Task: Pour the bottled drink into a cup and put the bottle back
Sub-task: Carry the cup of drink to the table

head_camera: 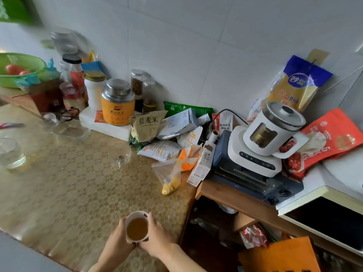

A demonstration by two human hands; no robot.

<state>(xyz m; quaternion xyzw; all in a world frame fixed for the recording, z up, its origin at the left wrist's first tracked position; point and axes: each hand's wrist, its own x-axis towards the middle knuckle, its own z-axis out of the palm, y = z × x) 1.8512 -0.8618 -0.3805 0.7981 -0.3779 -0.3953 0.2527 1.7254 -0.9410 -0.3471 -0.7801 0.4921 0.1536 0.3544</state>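
Note:
A small white cup [136, 214] filled with amber drink is held over the near edge of the table. My left hand [117, 240] wraps its left side and my right hand [157, 235] wraps its right side, so both hands cup it together. No drink bottle is plainly recognisable among the jars and packets at the back of the table.
The table has a yellow patterned cloth [68, 183]. A clear stemmed glass [119, 155] and glass bowls [11, 153] stand on it. Jars, an orange tin [117, 107] and food packets crowd the back. A white kettle-like appliance [275, 130] sits on a dark toaster oven [255, 183] on the right.

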